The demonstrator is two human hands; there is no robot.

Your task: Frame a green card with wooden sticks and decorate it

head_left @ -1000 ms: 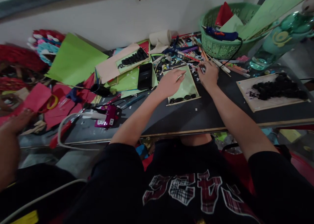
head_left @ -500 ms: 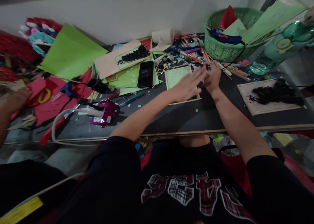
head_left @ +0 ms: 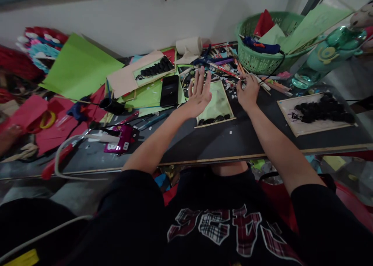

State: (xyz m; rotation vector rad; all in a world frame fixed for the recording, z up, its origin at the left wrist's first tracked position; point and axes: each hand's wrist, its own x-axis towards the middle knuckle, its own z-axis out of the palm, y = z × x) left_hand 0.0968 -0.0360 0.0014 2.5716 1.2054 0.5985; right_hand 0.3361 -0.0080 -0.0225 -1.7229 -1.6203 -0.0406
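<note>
A light green panel (head_left: 220, 100) in a thin wooden frame lies on the dark table before me. Along its near edge runs a row of black oval pieces (head_left: 214, 120). My left hand (head_left: 199, 91) is raised over the panel's left side, fingers stretched out and holding nothing. To the right of the panel, my right hand (head_left: 248, 91) has its thumb and fingers pinched together beside the scattered scraps (head_left: 230, 85). Whatever sits between those fingertips is too small to make out. A red-and-white stick (head_left: 225, 70) points towards them from the pile.
A framed panel with black pieces (head_left: 320, 112) lies right, another (head_left: 154, 68) back left. Nearby are a phone (head_left: 169, 91), a green basket (head_left: 256, 58) carrying a glue gun (head_left: 260, 45), a bottle (head_left: 326, 56) and a purple power strip (head_left: 121, 139). Another person's hand (head_left: 10, 137) rests far left.
My left hand has moved left, away from my right hand, and its fingers now point up, uncovering more of the green panel. My right hand remains near the scraps, fingers pinched.
</note>
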